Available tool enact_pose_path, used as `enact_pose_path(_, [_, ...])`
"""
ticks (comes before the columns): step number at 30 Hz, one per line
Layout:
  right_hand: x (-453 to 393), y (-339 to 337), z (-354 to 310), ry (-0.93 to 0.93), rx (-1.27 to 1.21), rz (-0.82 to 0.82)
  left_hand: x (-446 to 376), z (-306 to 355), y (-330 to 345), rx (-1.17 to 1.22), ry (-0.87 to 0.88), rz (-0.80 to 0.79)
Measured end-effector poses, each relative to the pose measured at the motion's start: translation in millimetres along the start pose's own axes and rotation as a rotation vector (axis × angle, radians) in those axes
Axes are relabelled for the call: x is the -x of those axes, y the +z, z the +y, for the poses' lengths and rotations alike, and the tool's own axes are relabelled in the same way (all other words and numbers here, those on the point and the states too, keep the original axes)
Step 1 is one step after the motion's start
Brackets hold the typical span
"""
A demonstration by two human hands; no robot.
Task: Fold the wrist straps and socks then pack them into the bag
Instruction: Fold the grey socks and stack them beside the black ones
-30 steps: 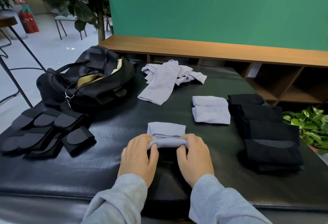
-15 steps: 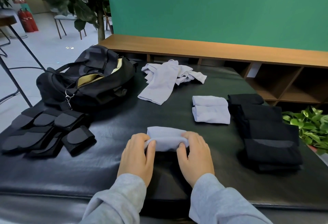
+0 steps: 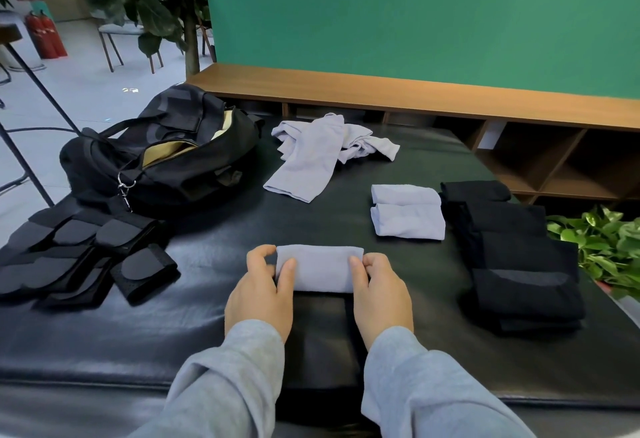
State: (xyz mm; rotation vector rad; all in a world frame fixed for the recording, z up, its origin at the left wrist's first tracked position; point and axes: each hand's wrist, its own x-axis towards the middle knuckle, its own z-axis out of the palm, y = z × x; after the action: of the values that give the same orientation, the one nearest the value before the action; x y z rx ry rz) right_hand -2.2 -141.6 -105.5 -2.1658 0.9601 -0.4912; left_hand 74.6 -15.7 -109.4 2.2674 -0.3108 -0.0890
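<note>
Head view: the left hand (image 3: 259, 293) and right hand (image 3: 379, 293) each pinch one end of a folded lavender sock (image 3: 320, 268), thumbs on its upper face and fingers curled round its ends, so both grips are closed on the cloth; the sock lies on the black padded table (image 3: 207, 316) directly in front of the person. Two finished lavender folds (image 3: 408, 210) lie to the right, just beside a row of folded black socks (image 3: 519, 257). An unfolded lavender heap (image 3: 318, 150) sits further back, near the open black bag (image 3: 166, 160); the wrist straps (image 3: 76, 257) lie in front of the bag on the left. Judged risks: the soft knit may spring open when the pinch is released, since nothing holds the fold; uneven pressure from the two hands could skew the edges; a carry across the table toward the bag could let the layers slide apart; and a careless sweep could disturb the neighbouring folds. Whether the bag opening is wide enough cannot be told.
</note>
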Motion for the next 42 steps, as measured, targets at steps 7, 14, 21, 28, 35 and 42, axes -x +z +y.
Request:
enact_pose_path(7, [-4.0,3.1,-1.8,0.012,0.066,0.028,-6.6,5.7,3.9,-0.066,-0.007,0.062])
enact_pose_path(14, [-2.1,6.6,-0.6,-0.040,0.099,0.110,-5.9,3.9,5.0,-0.077,0.040,0.145])
enact_pose_path(21, [-0.1,21.1,2.8,-0.513,0.330,0.389,-3.3,5.5,2.4,-0.170,0.105,0.083])
enact_pose_path(28, [3.4,25.4,-1.2,-0.657,0.342,0.183,-11.8,-10.6,12.7,-0.154,0.139,0.046])
enact_pose_path(35, [1.6,25.7,-1.9,-0.400,0.422,0.253,-19.5,-22.7,24.1,-0.145,0.137,0.052])
enact_pose_path(42, [-8.1,21.1,12.0,-0.037,0.380,0.315,-15.4,-18.1,21.3,-0.109,0.133,0.058])
